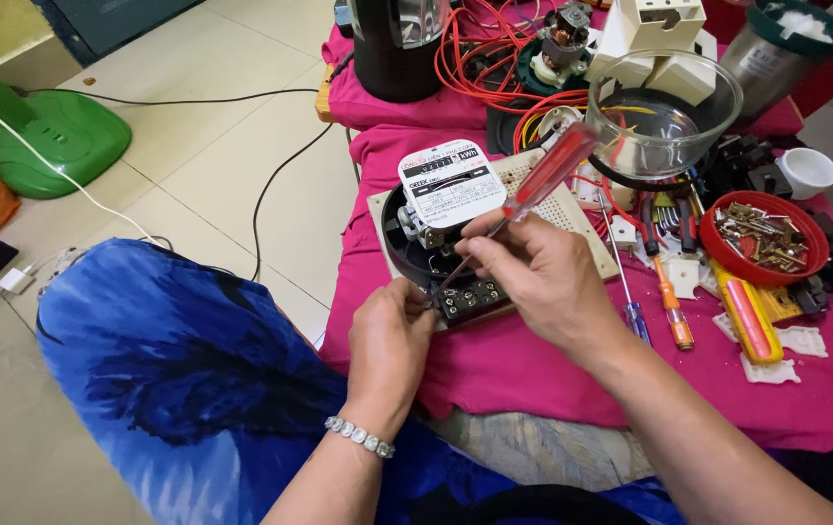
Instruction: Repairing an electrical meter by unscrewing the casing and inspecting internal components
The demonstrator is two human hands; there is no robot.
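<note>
right hand (545,277) fingers grip a red screwdriver (538,185) (tip at the meter (444,219)); left hand (392,326) pinches its base.

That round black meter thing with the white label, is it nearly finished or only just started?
Somewhere in the middle, I'd guess. Done: the round black meter with the white label sits with no cover on, atop a cream perforated board. In hand: the right hand works a red-handled screwdriver at the black terminal block, which the left hand steadies. Left: the clear glass dome behind is not on the meter.
</note>
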